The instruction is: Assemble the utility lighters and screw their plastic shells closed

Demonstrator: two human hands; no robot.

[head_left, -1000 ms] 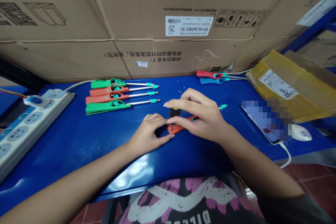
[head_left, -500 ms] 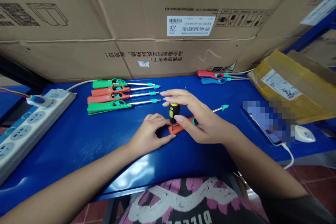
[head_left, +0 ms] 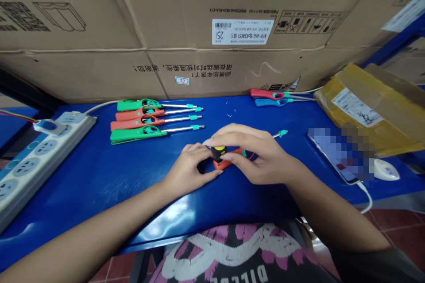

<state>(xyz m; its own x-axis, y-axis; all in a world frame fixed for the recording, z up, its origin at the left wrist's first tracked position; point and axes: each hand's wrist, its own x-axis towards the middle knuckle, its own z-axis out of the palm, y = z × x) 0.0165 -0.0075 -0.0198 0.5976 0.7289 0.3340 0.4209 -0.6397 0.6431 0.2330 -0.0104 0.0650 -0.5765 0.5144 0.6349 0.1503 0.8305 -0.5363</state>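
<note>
My right hand (head_left: 254,152) is closed with thumb and fingers around a short black-and-yellow screwdriver (head_left: 218,154), which stands upright over the handle end of an orange gas lighter (head_left: 226,162). The screwdriver's tip is hidden. My left hand (head_left: 191,166) pinches that same end of the lighter against the blue tabletop. Beyond my right hand the lighter's metal tube (head_left: 277,135) sticks out, with a green piece near its tip. To the left lie several similar lighters in a row, among them a green one (head_left: 133,135) in front.
A white power strip (head_left: 49,154) lies at the left. Tiny pale bits (head_left: 229,116) are scattered behind my right hand. A red lighter (head_left: 262,93) and a blue lighter (head_left: 265,102) lie at the back, beside a yellow-taped box (head_left: 352,93). A phone (head_left: 332,154) lies at the right.
My right hand has come down lower over the screwdriver, and its fingers have closed around the handle. The screwdriver's shaft no longer shows. My left hand has stayed in place.
</note>
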